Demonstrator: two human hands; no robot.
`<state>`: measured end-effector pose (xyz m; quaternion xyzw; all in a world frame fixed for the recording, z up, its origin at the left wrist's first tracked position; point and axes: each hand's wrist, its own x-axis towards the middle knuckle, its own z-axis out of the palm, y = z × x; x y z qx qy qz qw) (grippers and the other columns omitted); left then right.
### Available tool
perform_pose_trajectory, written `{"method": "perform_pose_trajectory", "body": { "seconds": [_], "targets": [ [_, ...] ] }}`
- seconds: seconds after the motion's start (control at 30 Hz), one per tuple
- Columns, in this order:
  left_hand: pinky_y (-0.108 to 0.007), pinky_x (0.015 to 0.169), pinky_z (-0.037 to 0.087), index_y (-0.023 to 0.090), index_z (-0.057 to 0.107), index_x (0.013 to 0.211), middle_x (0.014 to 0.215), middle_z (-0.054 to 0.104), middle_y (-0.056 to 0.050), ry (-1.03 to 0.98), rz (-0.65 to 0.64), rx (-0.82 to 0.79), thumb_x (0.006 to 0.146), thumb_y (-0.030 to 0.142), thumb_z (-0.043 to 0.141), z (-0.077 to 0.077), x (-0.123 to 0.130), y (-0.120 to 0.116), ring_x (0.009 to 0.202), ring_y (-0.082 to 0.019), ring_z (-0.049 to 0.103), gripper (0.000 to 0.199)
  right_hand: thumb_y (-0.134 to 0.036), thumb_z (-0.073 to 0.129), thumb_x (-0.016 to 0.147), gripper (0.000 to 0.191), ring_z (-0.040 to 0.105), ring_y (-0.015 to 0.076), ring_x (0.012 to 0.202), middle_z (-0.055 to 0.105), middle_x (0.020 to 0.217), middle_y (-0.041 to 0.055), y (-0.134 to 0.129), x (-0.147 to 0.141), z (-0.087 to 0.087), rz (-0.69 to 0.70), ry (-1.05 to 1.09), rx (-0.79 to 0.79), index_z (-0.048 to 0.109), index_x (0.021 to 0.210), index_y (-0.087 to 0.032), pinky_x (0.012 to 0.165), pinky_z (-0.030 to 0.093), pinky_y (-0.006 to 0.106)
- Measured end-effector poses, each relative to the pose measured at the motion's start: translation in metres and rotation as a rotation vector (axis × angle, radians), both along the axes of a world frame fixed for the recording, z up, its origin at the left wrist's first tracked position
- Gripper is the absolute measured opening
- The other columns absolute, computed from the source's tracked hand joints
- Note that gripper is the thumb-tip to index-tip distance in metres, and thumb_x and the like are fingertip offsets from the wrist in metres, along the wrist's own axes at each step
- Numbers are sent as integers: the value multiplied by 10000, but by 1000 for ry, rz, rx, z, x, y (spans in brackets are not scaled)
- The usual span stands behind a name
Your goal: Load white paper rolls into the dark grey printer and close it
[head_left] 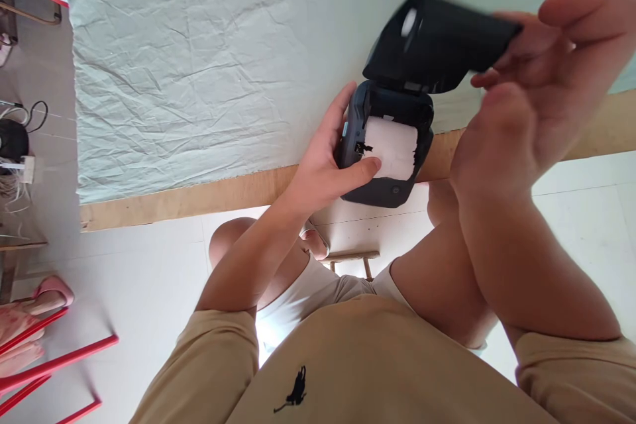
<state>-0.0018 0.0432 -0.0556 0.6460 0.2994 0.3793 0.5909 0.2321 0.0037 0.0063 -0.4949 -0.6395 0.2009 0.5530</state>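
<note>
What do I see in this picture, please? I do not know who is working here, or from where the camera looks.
There is no robot: these are a person's bare hands. The single picture comes from a camera on the person's head, looking down. The left hand holds a small dark printer, its thumb on the white paper roll inside. The right hand is at the edge of the raised lid. A wrinkled pale green cloth lies over the wood-edged table.
</note>
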Motion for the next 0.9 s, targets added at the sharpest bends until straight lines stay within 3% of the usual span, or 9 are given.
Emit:
{"method": "perform_pose_trajectory", "body": {
  "seconds": [0.07, 0.13, 0.3, 0.43, 0.57, 0.7, 0.8, 0.9],
  "targets": [
    [-621, 1250, 638, 411, 289, 1846, 1702, 635, -114, -6, 2, -20, 811, 922, 874, 6, 0, -1, 1547, -430, 698, 1294, -535, 453, 1114, 376, 794, 378, 1320, 638, 1448, 49, 3, -4, 1, -116, 116, 162, 656, 1423, -461, 1072, 651, 614],
    [-613, 1285, 627, 396, 326, 1832, 1753, 621, -117, -8, 1, -55, 841, 856, 893, 14, 1, -3, 1583, -428, 683, 1231, -522, 501, 1104, 348, 804, 364, 1239, 726, 1299, 89, 3, -7, 2, -95, 128, 183, 730, 1327, -386, 1035, 666, 588],
    [-603, 1304, 618, 379, 353, 1825, 1804, 595, -116, -43, 16, -145, 806, 869, 916, 27, 3, -8, 1654, -454, 630, 1263, -670, 597, 1121, 410, 791, 335, 1302, 796, 1387, 79, 2, -12, -4, 34, -29, 75, 697, 1400, -387, 1036, 670, 549],
    [-588, 1189, 685, 331, 295, 1821, 1814, 586, -147, -117, -25, -130, 748, 826, 989, 24, 1, -7, 1506, -467, 721, 1371, -743, 635, 1063, 565, 799, 329, 1204, 798, 1352, 80, 5, -12, -13, 136, -110, 64, 645, 1500, -385, 970, 714, 525],
    [-627, 1269, 649, 351, 294, 1817, 1807, 601, -132, -86, -24, -156, 777, 879, 950, 18, 0, -3, 1599, -508, 652, 1338, -739, 613, 1072, 579, 793, 321, 1162, 769, 1450, 91, 7, -8, -17, 136, -148, -16, 604, 1543, -402, 966, 718, 515],
    [-584, 1199, 705, 380, 292, 1793, 1729, 656, -116, -137, -53, -99, 744, 844, 991, 18, 0, -4, 1518, -448, 733, 1343, -810, 594, 1083, 634, 786, 274, 1139, 754, 1447, 79, 11, -4, -22, 188, -105, 15, 592, 1563, -397, 907, 707, 439],
    [-562, 1214, 697, 401, 369, 1752, 1677, 692, -87, -172, -56, -101, 835, 826, 932, 22, 0, -9, 1543, -422, 730, 1156, -878, 610, 1037, 702, 779, 297, 1203, 769, 1400, 74, 13, -3, -26, 190, -104, 38, 611, 1545, -394, 928, 715, 462],
    [-586, 1269, 662, 415, 468, 1677, 1633, 712, -63, -133, 40, -136, 953, 897, 762, 25, 3, -13, 1591, -412, 702, 918, -841, 674, 1013, 669, 783, 316, 1196, 786, 1409, 78, 12, -3, -27, 194, -102, -32, 625, 1526, -416, 923, 722, 489]
  ]
}}
